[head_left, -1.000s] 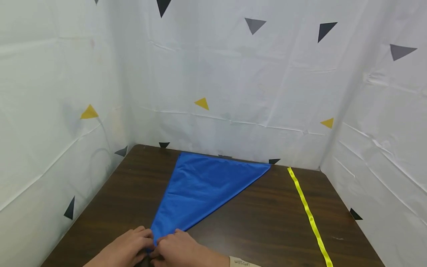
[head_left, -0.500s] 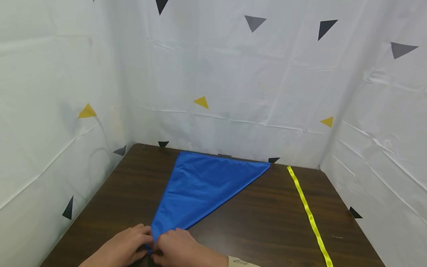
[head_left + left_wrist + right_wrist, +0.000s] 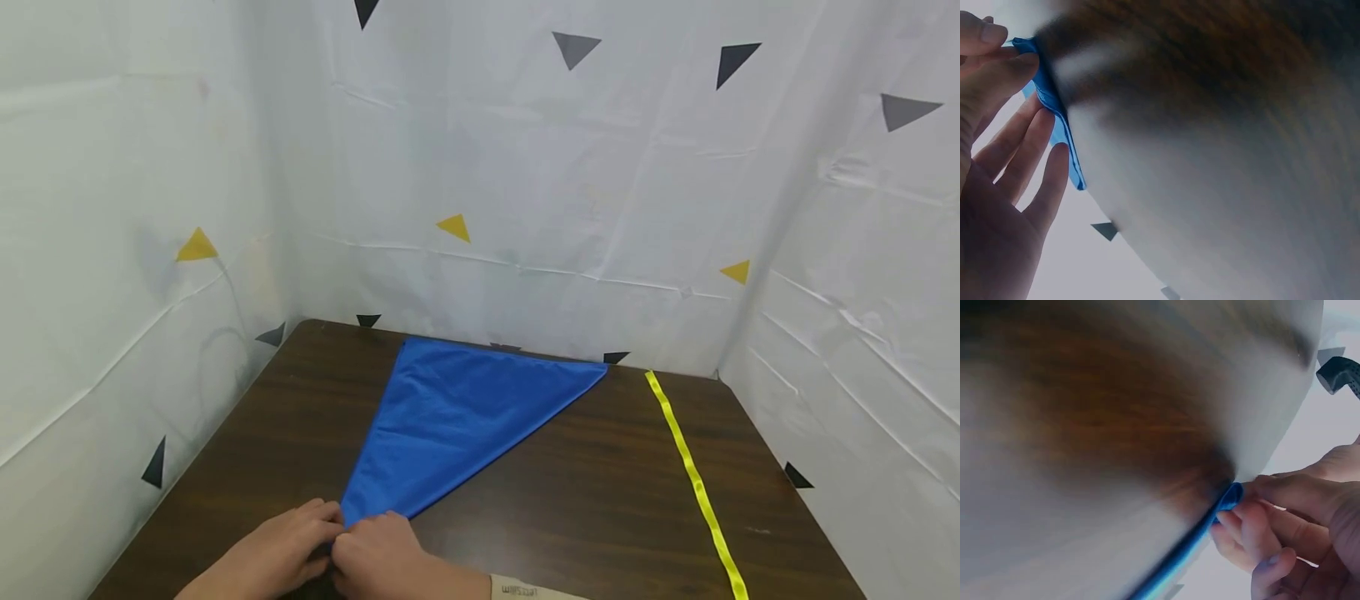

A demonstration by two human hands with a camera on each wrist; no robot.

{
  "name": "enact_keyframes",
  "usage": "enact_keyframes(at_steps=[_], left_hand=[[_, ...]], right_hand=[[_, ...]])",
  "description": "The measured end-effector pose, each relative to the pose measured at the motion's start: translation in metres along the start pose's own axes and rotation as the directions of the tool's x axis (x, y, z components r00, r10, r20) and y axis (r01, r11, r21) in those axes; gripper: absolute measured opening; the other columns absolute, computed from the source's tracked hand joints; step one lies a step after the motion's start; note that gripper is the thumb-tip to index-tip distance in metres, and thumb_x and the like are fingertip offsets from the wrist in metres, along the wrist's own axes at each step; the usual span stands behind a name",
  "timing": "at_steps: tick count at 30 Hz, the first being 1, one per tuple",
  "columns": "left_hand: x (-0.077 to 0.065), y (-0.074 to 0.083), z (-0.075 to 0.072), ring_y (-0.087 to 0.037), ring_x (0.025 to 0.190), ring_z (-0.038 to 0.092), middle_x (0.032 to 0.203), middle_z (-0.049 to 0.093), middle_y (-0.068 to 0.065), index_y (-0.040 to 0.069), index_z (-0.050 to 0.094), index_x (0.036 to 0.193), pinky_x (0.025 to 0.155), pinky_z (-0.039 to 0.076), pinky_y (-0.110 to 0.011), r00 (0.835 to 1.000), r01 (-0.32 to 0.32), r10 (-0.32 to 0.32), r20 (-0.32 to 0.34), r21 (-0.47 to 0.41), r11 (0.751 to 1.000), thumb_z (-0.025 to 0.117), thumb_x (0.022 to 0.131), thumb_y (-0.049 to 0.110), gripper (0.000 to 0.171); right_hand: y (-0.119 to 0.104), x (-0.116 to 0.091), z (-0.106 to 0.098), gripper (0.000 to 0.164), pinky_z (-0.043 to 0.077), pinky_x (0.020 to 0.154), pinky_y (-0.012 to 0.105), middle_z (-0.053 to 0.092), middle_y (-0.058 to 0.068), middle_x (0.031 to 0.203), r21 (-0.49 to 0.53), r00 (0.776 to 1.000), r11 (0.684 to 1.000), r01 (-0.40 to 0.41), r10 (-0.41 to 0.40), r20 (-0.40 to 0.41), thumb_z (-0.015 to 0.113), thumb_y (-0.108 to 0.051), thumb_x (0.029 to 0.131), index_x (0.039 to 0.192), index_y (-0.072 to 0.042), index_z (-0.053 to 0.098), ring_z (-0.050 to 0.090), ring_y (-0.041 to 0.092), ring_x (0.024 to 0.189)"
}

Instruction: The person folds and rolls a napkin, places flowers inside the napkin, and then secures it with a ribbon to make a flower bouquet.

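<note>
Cloth: a blue cloth (image 3: 457, 417) folded into a triangle lies flat on the dark wooden worktop (image 3: 600, 500), its near tip at the near edge.
Left hand (image 3: 281, 554): pinches the cloth's near tip.
Right hand (image 3: 386, 558): pinches the same tip, touching the left hand.
Ribbon: a yellow ribbon (image 3: 693, 483) runs near to far, well to the right of the cloth.
Surround: white sheets (image 3: 525, 167) with small triangles.

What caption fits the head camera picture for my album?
Both hands, left hand and right hand, pinch the blue cloth corner on the table.

Left hand (image 3: 997, 187) pinches blue cloth (image 3: 1054, 115) edge at blurred table (image 3: 1210, 125)
</note>
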State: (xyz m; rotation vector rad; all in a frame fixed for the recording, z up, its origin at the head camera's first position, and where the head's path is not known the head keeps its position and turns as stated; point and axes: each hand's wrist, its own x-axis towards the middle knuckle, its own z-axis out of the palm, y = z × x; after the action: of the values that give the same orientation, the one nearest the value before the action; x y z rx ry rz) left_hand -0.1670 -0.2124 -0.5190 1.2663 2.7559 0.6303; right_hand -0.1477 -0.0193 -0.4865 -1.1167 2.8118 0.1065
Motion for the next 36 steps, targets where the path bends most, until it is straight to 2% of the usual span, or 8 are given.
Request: enact_keyframes(at_steps=[4,7,11,15,20,25,30,36], left_hand=[[-0.001,0.000,-0.003,0.003,0.086,0.044,0.101,0.057,0.019,0.026,0.077,0.104,0.071,0.044,-0.020,1.000,-0.003,0.003,-0.012,-0.058,0.998,0.083,0.093,0.013,0.018],[-0.003,0.000,-0.003,0.003,0.088,0.045,0.102,0.056,0.020,0.027,0.076,0.106,0.072,0.043,-0.019,1.000,-0.015,0.013,-0.022,-0.094,0.996,0.083,0.094,0.014,0.019],[-0.004,-0.001,-0.003,0.003,0.089,0.044,0.103,0.055,0.019,0.031,0.074,0.104,0.072,0.042,-0.019,1.000,-0.001,-0.001,-0.013,-0.129,0.992,0.083,0.094,0.018,0.019],[-0.005,-0.001,-0.004,0.002,0.089,0.043,0.102,0.053,0.019,0.033,0.072,0.102,0.071,0.040,-0.020,1.000,0.030,-0.030,0.005,-0.152,0.988,0.082,0.096,0.020,0.018],[-0.004,0.000,-0.007,0.002,0.088,0.044,0.102,0.052,0.018,0.034,0.072,0.102,0.071,0.040,-0.020,0.998,0.064,-0.062,0.017,-0.164,0.984,0.079,0.098,0.017,0.019],[-0.001,-0.002,-0.009,0.001,0.091,0.044,0.104,0.052,0.018,0.032,0.073,0.104,0.072,0.040,-0.021,0.993,0.106,-0.095,0.064,-0.190,0.976,0.078,0.098,0.012,0.021],[-0.001,-0.006,-0.010,0.000,0.091,0.045,0.104,0.052,0.017,0.030,0.071,0.109,0.073,0.040,-0.022,0.993,0.101,-0.082,0.090,-0.221,0.970,0.078,0.099,0.018,0.017],[-0.001,-0.008,-0.009,-0.001,0.092,0.048,0.105,0.055,0.016,0.026,0.070,0.113,0.074,0.040,-0.023,0.996,0.058,-0.041,0.080,-0.218,0.974,0.079,0.097,0.014,0.022]], right_hand=[[-0.009,0.006,-0.001,0.024,0.050,0.073,0.030,0.070,-0.013,0.082,0.000,0.996,0.998,-0.056,0.056,0.074,0.074,-0.040,0.101,0.079,-0.033,0.073,0.058,0.007,0.075],[-0.014,0.007,-0.001,0.016,0.051,0.077,0.032,0.072,-0.016,0.091,-0.026,0.993,0.998,-0.064,0.067,0.100,0.075,-0.038,0.101,0.086,-0.035,0.075,0.059,0.007,0.082],[-0.017,0.008,-0.001,0.013,0.049,0.074,0.032,0.072,-0.018,0.096,-0.040,0.990,0.997,-0.064,0.068,0.124,0.074,-0.035,0.103,0.089,-0.036,0.074,0.057,0.008,0.083],[-0.021,0.008,-0.002,0.019,0.048,0.070,0.032,0.072,-0.016,0.095,-0.046,0.989,0.996,-0.077,0.082,0.123,0.073,-0.034,0.104,0.085,-0.035,0.073,0.057,0.009,0.082],[-0.026,0.011,-0.002,0.018,0.051,0.071,0.033,0.074,-0.015,0.099,-0.071,0.987,0.992,-0.103,0.111,0.118,0.072,-0.034,0.104,0.086,-0.035,0.075,0.060,0.010,0.086],[-0.023,0.013,-0.005,0.015,0.055,0.072,0.034,0.075,-0.016,0.104,-0.052,0.982,0.992,-0.116,0.122,0.145,0.072,-0.035,0.104,0.089,-0.036,0.077,0.062,0.009,0.089],[-0.021,0.013,-0.006,0.016,0.058,0.073,0.036,0.077,-0.015,0.104,-0.007,0.980,0.991,-0.135,0.134,0.149,0.076,-0.032,0.101,0.086,-0.033,0.077,0.067,0.010,0.091],[-0.015,0.011,-0.007,0.009,0.060,0.075,0.036,0.076,-0.010,0.094,0.053,0.967,0.973,-0.224,0.215,0.139,0.079,-0.038,0.098,0.091,-0.032,0.079,0.070,0.012,0.086]])
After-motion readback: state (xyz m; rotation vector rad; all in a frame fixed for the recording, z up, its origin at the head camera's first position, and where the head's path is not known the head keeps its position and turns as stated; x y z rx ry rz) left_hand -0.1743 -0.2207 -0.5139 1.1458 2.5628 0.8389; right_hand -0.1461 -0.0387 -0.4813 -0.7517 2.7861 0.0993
